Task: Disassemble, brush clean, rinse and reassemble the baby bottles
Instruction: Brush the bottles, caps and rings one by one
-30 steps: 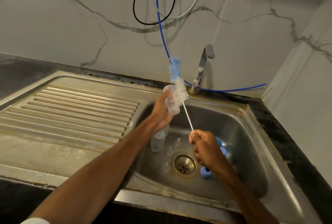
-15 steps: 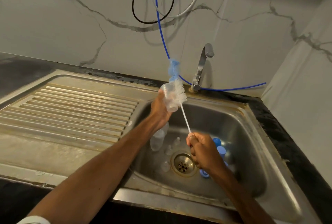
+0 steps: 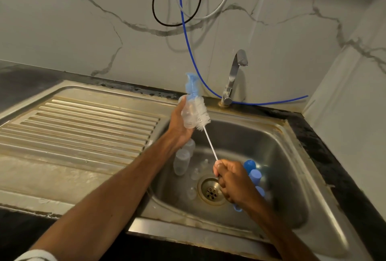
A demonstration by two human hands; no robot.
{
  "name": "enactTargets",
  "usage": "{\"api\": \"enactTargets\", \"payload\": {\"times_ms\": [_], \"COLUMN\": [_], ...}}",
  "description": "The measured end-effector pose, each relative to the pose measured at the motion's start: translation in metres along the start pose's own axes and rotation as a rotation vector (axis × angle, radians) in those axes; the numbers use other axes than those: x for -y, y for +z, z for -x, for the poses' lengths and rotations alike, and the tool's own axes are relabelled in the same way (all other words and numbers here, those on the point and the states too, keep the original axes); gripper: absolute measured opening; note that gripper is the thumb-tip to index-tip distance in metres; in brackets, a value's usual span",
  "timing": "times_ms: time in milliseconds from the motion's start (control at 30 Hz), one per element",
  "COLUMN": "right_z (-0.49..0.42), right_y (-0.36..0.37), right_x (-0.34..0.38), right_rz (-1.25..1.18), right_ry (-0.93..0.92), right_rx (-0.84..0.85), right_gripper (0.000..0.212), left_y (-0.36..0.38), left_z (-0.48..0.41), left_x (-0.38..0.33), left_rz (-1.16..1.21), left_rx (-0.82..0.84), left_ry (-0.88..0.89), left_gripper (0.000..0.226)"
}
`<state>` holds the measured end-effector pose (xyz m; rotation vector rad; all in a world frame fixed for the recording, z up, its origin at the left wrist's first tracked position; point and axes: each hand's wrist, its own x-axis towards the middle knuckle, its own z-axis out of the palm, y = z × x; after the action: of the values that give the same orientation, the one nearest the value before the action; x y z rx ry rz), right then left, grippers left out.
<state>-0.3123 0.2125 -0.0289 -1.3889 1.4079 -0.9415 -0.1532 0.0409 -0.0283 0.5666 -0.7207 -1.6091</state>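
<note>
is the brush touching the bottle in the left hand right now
Touching. The head view shows the brush bristles pressed against the side of the clear bottle that the left hand holds, with no gap between them.

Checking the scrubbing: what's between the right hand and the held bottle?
Head view: the brush's thin white stem runs from the right hand to bristles beside the bottle.

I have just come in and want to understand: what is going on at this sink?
A person is scrubbing a clear bottle over the sink. The left hand holds it, and the right hand grips the thin handle of a bottle brush, whose bristles lie against it. Other bottles and blue caps lie in the sink.
</note>
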Motion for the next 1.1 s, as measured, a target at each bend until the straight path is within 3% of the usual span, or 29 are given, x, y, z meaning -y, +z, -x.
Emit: {"api": "enactTargets", "payload": {"times_ms": [100,233,400,667,933,1100], "right_z": [-0.02,-0.008,-0.011,-0.014,-0.015,-0.025], "right_y": [-0.003,-0.005,0.001,-0.001,0.001,0.0], "right_x": [0.008,0.003,-0.009,-0.009,-0.014,-0.007], "right_rz": [-0.035,-0.041,0.162,0.216,0.316,0.227], "right_ry": [0.02,0.037,-0.11,-0.273,-0.29,-0.259], "right_rx": [-0.072,-0.034,-0.082,-0.189,-0.24,-0.24], "right_gripper": [0.036,0.037,0.042,0.038,0.038,0.039], "left_y": [0.016,0.01,0.002,0.0,0.007,0.023], "left_z": [0.009,0.002,-0.004,0.0,0.005,0.013], "left_x": [0.008,0.007,0.009,0.006,0.004,0.012], "left_rz": [-0.065,-0.079,-0.034,0.088,-0.004,0.02], "left_rx": [-0.036,-0.089,-0.123,-0.209,-0.145,-0.084], "left_ry": [-0.054,-0.019,-0.085,-0.066,-0.023,-0.113], "left_gripper": [0.052,0.056,0.037,0.044,0.052,0.047]}}
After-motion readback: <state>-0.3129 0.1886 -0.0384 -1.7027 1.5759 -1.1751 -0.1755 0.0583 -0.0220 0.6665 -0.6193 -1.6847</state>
